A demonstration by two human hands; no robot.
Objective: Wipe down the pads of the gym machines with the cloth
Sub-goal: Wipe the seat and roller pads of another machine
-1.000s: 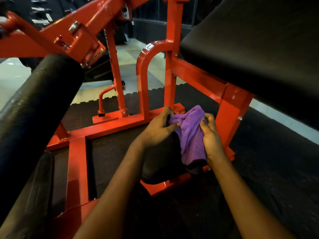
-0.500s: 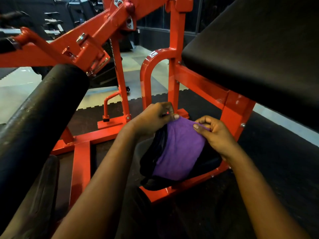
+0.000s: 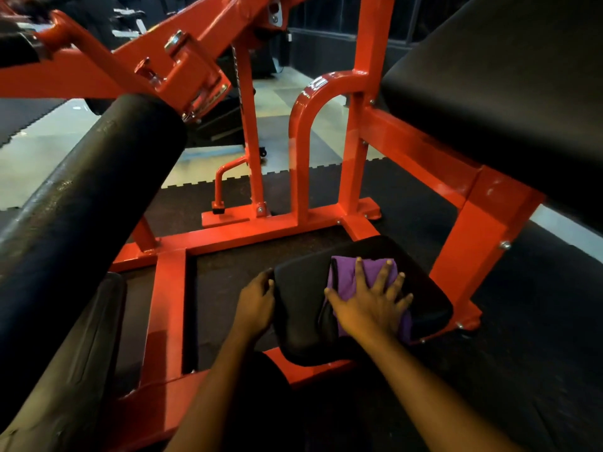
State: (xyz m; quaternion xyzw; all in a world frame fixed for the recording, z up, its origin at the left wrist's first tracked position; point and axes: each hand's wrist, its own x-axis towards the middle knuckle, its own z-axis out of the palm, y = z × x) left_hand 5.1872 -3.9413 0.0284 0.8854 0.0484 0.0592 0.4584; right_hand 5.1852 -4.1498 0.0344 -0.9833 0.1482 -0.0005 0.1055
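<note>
At the far left a thick black roller pad [image 3: 88, 203] slants from the near left corner up toward the middle, fixed at its far end to a bracket on the red frame [image 3: 248, 230]. Below it, at the near left, lies the edge of another dark, worn pad [image 3: 65, 370]. The frame's bars run across the dark rubber floor mat [image 3: 538, 321], and pale tiles [image 3: 39, 148] show beyond the mat's toothed edge.

Near the middle, the left hand [image 3: 256, 303] sits against the left edge of the low pad [image 3: 303, 308], a small black cushion mounted low on the frame, with its fingers curled onto that edge. The purple cloth [image 3: 346, 275] lies on top of this low pad, right of its centre. The right hand [image 3: 372, 305] presses flat on the cloth, palm down, fingers straight and spread, so purple shows past the fingertips on the far side and under the wrist on the near side.

To the right a red upright rises from the floor just beside the low pad, carrying a large black pad [image 3: 505, 86] that fills the upper right corner
</note>
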